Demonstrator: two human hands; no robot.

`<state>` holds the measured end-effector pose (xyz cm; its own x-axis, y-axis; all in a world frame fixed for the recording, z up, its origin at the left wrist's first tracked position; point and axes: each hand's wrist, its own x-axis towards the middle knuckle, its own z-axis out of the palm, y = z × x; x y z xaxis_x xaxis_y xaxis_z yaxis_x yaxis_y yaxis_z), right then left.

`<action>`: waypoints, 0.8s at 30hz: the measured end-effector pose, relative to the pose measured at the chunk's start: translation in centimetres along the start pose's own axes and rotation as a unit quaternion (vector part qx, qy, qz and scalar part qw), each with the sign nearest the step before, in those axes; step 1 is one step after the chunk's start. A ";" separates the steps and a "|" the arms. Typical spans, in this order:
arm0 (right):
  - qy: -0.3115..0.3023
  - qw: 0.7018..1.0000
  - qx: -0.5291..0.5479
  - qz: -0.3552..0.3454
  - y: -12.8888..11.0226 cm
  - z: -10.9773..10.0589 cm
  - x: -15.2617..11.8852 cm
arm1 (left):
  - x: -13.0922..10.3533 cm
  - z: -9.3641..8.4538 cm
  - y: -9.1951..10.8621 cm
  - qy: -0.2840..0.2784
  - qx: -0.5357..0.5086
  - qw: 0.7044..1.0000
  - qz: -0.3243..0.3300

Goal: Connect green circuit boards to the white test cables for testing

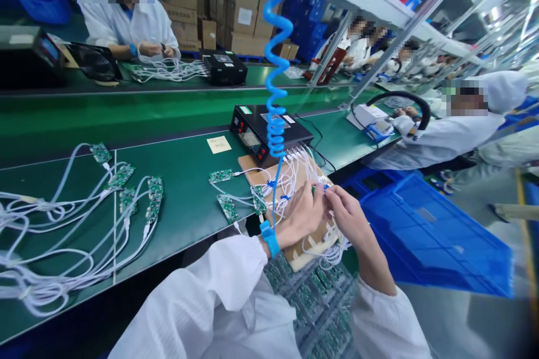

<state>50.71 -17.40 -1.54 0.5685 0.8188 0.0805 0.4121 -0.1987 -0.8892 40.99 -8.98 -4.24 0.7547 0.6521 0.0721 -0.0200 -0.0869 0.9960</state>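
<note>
My left hand (304,212) is closed, its fingers pinched at a mostly hidden green circuit board (314,188) above the cardboard-covered surface. Close against it, my right hand (347,214) pinches a small blue piece (325,187) whose kind I cannot make out. White cables (290,171) run from the black test box (269,129) down to this spot, some wrapped with blue ties (285,198). Left of my hands lie several circuit boards (228,207) with white cables plugged in. A blue wrist strap (269,239) circles my left wrist.
More cabled circuit boards (154,197) lie on the green bench (181,179) at left. A coiled blue hose (275,61) hangs before the test box. Trays of boards (324,314) sit below my arms. At right stands a blue bin (433,230); co-workers sit across and to the right.
</note>
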 end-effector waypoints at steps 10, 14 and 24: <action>-0.025 0.991 0.114 0.059 0.5 -0.8 -0.3 | -0.1 0.0 1.3 -0.027 0.059 0.997 0.033; -0.024 0.993 0.098 0.066 0.9 -0.4 -0.1 | -0.4 -0.1 1.7 -0.027 0.074 0.996 0.040; -0.061 0.992 0.102 0.034 0.6 -0.5 -1.5 | 0.1 0.8 1.1 0.064 -0.009 0.998 -0.014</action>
<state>50.45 -19.06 -1.96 0.4946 0.8688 -0.0261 0.2163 -0.1521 -0.9644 41.58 -9.60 -3.20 0.6658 0.7445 0.0482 -0.0126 -0.0534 0.9985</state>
